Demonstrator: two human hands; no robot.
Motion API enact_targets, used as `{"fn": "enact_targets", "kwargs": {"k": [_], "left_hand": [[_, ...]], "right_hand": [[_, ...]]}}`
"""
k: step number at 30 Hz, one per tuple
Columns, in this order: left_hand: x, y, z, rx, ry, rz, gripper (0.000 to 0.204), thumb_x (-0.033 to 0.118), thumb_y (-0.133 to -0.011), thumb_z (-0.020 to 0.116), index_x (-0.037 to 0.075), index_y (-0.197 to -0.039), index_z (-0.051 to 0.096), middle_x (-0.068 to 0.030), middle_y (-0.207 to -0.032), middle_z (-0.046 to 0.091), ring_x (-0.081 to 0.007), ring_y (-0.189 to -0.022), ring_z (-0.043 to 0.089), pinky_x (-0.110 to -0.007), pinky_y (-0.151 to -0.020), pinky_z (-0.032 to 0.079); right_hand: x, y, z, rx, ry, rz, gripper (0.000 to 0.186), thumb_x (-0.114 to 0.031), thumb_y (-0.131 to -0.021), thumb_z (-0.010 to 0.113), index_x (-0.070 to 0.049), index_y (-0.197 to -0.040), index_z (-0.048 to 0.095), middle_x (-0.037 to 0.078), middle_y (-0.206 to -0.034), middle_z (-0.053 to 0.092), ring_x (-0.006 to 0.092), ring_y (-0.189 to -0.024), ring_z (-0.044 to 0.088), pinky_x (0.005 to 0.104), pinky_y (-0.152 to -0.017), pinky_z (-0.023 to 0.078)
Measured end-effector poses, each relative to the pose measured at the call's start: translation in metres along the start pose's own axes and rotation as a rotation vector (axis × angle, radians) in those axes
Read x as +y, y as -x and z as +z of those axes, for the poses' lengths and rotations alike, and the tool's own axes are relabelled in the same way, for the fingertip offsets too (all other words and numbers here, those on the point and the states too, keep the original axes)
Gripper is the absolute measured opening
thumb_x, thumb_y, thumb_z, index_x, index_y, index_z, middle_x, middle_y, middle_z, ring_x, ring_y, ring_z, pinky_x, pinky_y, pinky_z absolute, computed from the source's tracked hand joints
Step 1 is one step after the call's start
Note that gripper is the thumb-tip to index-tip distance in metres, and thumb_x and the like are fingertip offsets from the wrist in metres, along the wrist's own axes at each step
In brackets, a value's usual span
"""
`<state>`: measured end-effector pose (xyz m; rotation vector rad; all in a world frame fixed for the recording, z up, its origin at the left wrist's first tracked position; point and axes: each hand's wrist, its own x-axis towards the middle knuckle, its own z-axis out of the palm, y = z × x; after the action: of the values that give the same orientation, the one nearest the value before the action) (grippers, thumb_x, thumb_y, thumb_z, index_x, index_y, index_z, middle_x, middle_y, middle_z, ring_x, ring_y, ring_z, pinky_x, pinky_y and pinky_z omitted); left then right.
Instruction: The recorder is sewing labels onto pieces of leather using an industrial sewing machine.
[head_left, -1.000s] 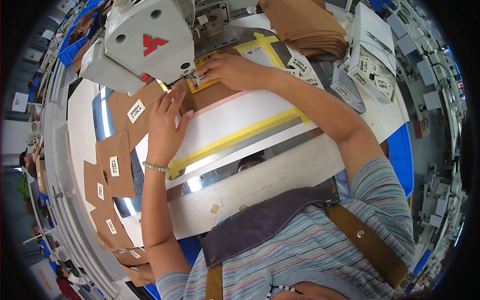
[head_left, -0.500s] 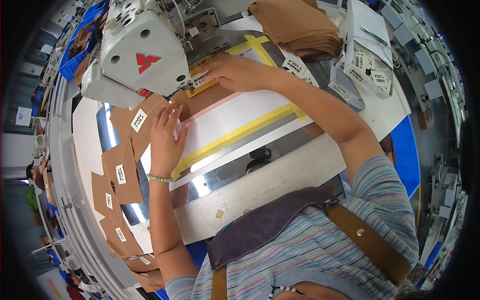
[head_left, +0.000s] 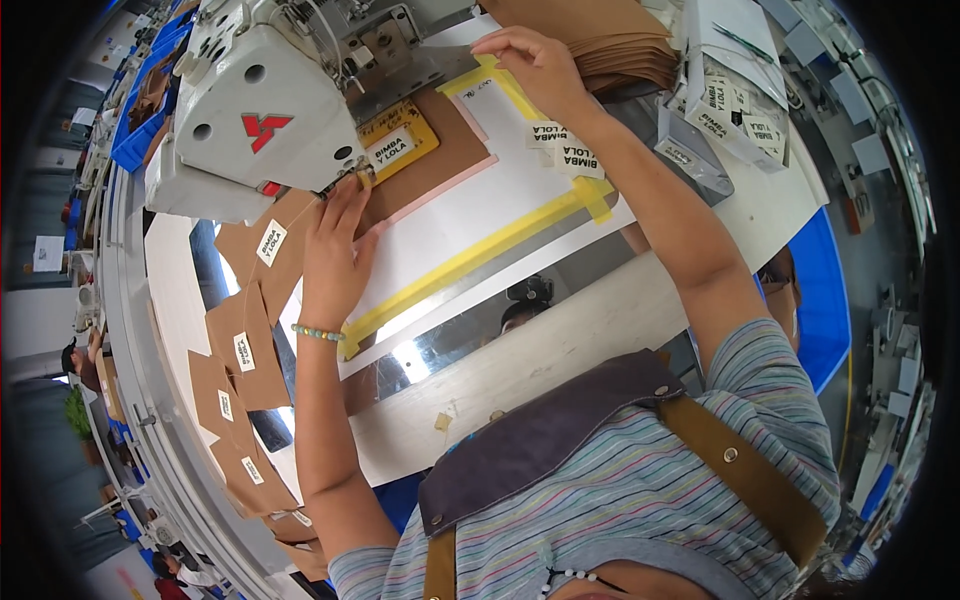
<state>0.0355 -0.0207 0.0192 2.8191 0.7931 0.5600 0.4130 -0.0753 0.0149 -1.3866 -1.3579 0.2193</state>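
Observation:
My left hand [head_left: 340,245] lies with its fingers stretched out on the brown panel [head_left: 440,165], just in front of the white sewing machine's head [head_left: 260,110]. On that panel, beside the needle area, a yellow frame [head_left: 424,135] surrounds a white label [head_left: 391,150]. My right hand [head_left: 545,75] hovers over the far yellow-taped corner of the white sheet, next to the stack of brown panels [head_left: 610,40]. Its fingers are loosely bent and apart, and nothing shows between them. Several loose white labels [head_left: 578,158] lie near my right wrist.
A chain of brown panels with labels [head_left: 248,345] hangs down the left of the table. At the right stand a white box of labels [head_left: 735,120] and a grey tray [head_left: 693,165]. A blue bin [head_left: 820,300] sits beyond the table's right edge.
My right hand has left the yellow frame and moved right and away, to the stack. The frame and its label now show uncovered. My left hand stays by the machine.

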Motion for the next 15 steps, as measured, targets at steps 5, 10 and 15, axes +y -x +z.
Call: {"fn": "enact_targets", "kwargs": {"k": [5, 10, 15], "left_hand": [[0.005, -0.006, 0.007, 0.014, -0.002, 0.005, 0.045, 0.015, -0.102, 0.070, 0.003, -0.145, 0.065, -0.0146, -0.156, 0.061, -0.0408, -0.148, 0.049, -0.049, -0.124, 0.041], [-0.002, -0.010, 0.005, -0.017, 0.012, 0.020, 0.040, 0.014, -0.103, 0.069, 0.004, -0.142, 0.068, -0.0102, -0.156, 0.062, -0.0407, -0.148, 0.050, -0.049, -0.124, 0.041], [-0.017, -0.010, 0.001, -0.059, 0.115, 0.052, 0.036, 0.010, -0.102, 0.068, 0.007, -0.138, 0.072, -0.0066, -0.154, 0.065, -0.0398, -0.144, 0.051, -0.046, -0.123, 0.040]], "right_hand": [[0.009, -0.002, -0.001, -0.034, -0.061, 0.108, 0.031, -0.004, -0.107, 0.052, -0.003, -0.120, 0.079, 0.004, -0.124, 0.079, 0.0121, -0.111, 0.071, 0.0284, -0.098, 0.057], [0.009, -0.002, -0.003, -0.031, -0.103, 0.176, 0.031, -0.005, -0.107, 0.053, -0.002, -0.122, 0.080, 0.004, -0.123, 0.079, 0.0117, -0.113, 0.071, 0.0289, -0.097, 0.058], [0.005, 0.001, 0.002, -0.057, -0.141, 0.137, 0.031, -0.005, -0.108, 0.052, -0.002, -0.121, 0.080, 0.004, -0.122, 0.079, 0.0112, -0.112, 0.070, 0.0282, -0.096, 0.058]]}}
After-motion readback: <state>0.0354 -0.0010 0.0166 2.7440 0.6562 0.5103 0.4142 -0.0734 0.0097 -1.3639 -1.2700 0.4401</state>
